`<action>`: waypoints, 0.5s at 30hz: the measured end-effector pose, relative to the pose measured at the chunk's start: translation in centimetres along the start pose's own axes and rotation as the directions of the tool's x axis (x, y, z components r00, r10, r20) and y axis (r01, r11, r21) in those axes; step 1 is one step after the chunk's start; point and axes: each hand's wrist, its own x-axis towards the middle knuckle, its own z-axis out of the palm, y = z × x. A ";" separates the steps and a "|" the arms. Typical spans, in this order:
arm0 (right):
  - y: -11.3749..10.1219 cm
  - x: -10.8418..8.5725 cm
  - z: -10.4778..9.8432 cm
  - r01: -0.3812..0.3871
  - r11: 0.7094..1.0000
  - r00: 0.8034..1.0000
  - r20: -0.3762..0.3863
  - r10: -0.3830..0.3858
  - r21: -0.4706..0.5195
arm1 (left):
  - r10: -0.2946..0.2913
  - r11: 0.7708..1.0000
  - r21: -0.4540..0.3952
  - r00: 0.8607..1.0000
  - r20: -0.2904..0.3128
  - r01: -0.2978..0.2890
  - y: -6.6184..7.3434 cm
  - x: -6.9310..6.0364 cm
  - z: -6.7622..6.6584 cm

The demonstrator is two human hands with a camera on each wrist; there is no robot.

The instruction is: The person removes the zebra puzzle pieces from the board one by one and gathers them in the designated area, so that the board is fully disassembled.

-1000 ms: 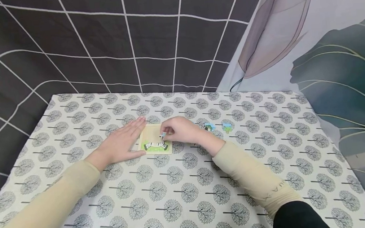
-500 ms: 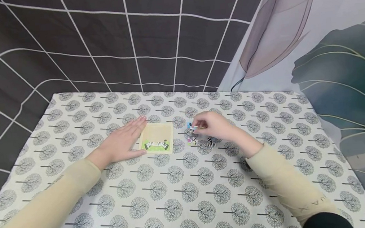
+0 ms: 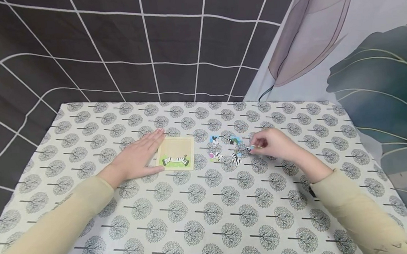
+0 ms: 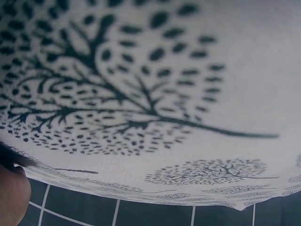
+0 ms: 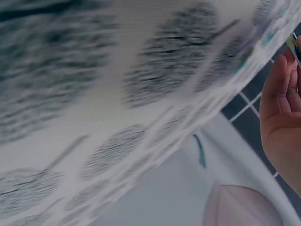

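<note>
In the head view a square wooden puzzle tray lies on the table, a strip with zebra legs on grass along its near side. My left hand rests flat with straight fingers at the tray's left edge. Right of the tray my right hand pinches a small puzzle piece between thumb and fingers. Between tray and right hand lie a blue zebra piece, a blue and green piece, a pink-marked piece and a striped piece. The right wrist view shows the right hand at its edge.
A white cloth with grey tree prints covers the table. Behind it hangs a dark curtain with white grid lines; a pale curtain with large leaf shapes hangs at the right.
My right hand has moved from over the tray to the right, past the loose pieces. The zebra piece lies on the cloth, and a different piece appears pinched now. My left hand has stayed put.
</note>
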 end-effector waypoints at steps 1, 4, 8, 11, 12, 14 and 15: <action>0.3 -0.3 0.0 -0.007 1.000 1.000 -0.003 0.007 0.002 | -0.001 1.000 0.000 1.000 -0.002 0.001 0.0 0.0 0.0; 1.0 -1.2 0.1 -0.036 0.999 0.999 -0.002 0.036 0.022 | -0.003 1.000 0.003 1.000 -0.002 0.003 0.0 0.0 0.0; 1.6 -1.9 0.2 -0.038 0.999 0.999 0.001 0.038 0.035 | -0.005 1.000 0.003 1.000 -0.004 0.005 0.0 0.0 0.0; 1.8 -2.2 0.3 0.000 1.000 1.000 0.002 0.000 0.028 | -0.001 1.000 0.004 1.000 -0.005 0.001 0.0 0.0 0.1; 1.8 -2.3 0.3 0.014 1.000 1.000 0.004 -0.014 0.027 | 0.000 1.000 0.005 1.000 -0.006 0.000 0.0 0.0 0.1; 1.8 -2.4 0.3 0.029 0.999 1.000 0.009 -0.029 0.030 | 0.004 1.000 0.008 1.000 -0.009 -0.004 -0.1 0.0 0.2; 1.8 -2.4 0.4 0.030 0.999 0.999 0.011 -0.031 0.037 | 0.005 1.000 0.009 1.000 -0.010 -0.005 -0.1 0.0 0.2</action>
